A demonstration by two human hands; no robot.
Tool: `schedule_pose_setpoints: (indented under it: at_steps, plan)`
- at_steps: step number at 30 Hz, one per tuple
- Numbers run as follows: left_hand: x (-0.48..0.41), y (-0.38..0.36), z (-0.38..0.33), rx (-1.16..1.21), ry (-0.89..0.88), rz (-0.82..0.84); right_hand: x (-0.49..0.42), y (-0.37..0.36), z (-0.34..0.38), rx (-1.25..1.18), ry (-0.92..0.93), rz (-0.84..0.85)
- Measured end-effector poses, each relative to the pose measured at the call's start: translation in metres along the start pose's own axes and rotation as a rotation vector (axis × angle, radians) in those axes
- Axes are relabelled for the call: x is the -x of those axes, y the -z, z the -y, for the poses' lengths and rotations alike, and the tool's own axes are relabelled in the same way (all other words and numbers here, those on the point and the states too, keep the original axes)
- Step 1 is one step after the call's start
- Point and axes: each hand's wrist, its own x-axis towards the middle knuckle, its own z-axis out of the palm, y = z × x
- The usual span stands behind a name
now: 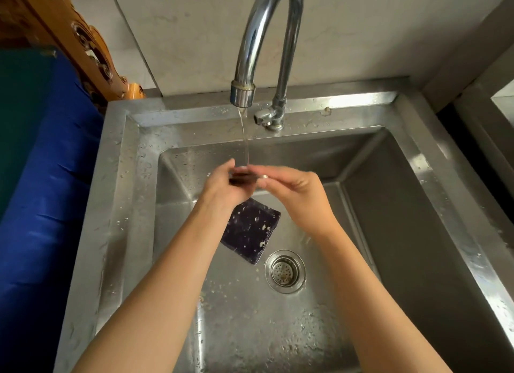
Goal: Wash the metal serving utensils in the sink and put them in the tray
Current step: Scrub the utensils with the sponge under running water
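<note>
Both of my hands meet under the thin stream of water (245, 139) falling from the chrome tap (242, 94). My left hand (222, 186) pinches a small, thin dark object (242, 177), blurred and seen edge-on, so I cannot tell which utensil it is. The fingers of my right hand (294, 191) close on its right end. They hold it above the back of the steel sink (403, 205). No tray is in view.
A dark purple sponge (251, 230) flecked with food bits lies on the sink floor below my hands, beside the drain strainer (285, 271). The tap handle (265, 118) sits on the wet back rim. A blue and green surface (41, 178) borders the sink's left.
</note>
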Motion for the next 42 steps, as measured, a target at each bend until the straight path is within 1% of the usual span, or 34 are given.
schedule_pose_setpoints:
  at_steps: [2,4,7,9,10,11,13,14,16,18,19,21,23,26,29,30,33,34,36,38,42]
  plan:
    - [-0.007,-0.004,0.006,-0.118,-0.061,0.007,0.018,0.010,-0.006,-0.061,-0.072,0.074]
    - [-0.014,-0.006,0.016,-0.174,-0.093,0.044,0.033,0.017,-0.010,-0.099,-0.167,0.109]
    - [-0.021,-0.003,0.034,-0.231,-0.141,0.049,0.043,0.023,-0.014,-0.205,-0.307,0.101]
    - [-0.024,-0.001,0.044,-0.280,-0.202,0.050,0.044,0.025,-0.015,-0.196,-0.352,0.066]
    - [-0.023,0.000,0.049,-0.295,-0.228,0.054,0.044,0.025,-0.017,-0.088,-0.343,0.042]
    - [-0.022,0.001,0.054,-0.316,-0.254,0.053,0.043,0.025,-0.020,0.081,-0.315,0.030]
    - [-0.021,0.004,0.067,-0.395,-0.310,0.045,0.042,0.027,-0.028,0.446,-0.257,0.053]
    - [-0.021,0.005,0.075,-0.451,-0.331,0.043,0.043,0.029,-0.033,0.564,-0.265,0.079]
    - [-0.019,0.010,0.091,-0.561,-0.354,0.043,0.047,0.033,-0.043,0.673,-0.337,0.124]
    - [-0.020,0.019,0.106,-0.662,-0.373,0.044,0.056,0.038,-0.056,0.712,-0.401,0.117]
    - [-0.023,0.025,0.114,-0.743,-0.391,0.036,0.061,0.041,-0.061,0.688,-0.412,0.094]
    - [-0.032,0.040,0.129,-0.995,-0.413,-0.004,0.073,0.046,-0.073,0.600,-0.407,0.025]
    - [-0.040,0.054,0.142,-1.178,-0.385,-0.041,0.085,0.053,-0.087,0.568,-0.400,-0.006]
    - [-0.055,0.073,0.156,-1.314,-0.333,-0.112,0.101,0.069,-0.115,0.659,-0.474,0.009]
    - [-0.065,0.095,0.174,-1.458,-0.352,-0.122,0.112,0.093,-0.146,0.762,-0.635,0.044]
    - [-0.068,0.105,0.179,-1.573,-0.391,-0.120,0.115,0.103,-0.156,0.785,-0.684,0.042]
    - [-0.072,0.151,0.188,-2.070,-0.541,-0.178,0.124,0.129,-0.183,0.854,-0.798,0.014]
    - [-0.074,0.167,0.190,-2.177,-0.562,-0.177,0.127,0.136,-0.192,0.875,-0.823,0.012]
    - [-0.077,0.198,0.195,-2.347,-0.529,-0.157,0.131,0.146,-0.206,0.924,-0.858,0.013]
    - [-0.080,0.222,0.201,-2.507,-0.453,-0.132,0.135,0.150,-0.217,0.975,-0.852,0.001]
    - [-0.087,0.255,0.212,-2.679,-0.241,-0.079,0.142,0.151,-0.237,1.109,-0.785,-0.029]
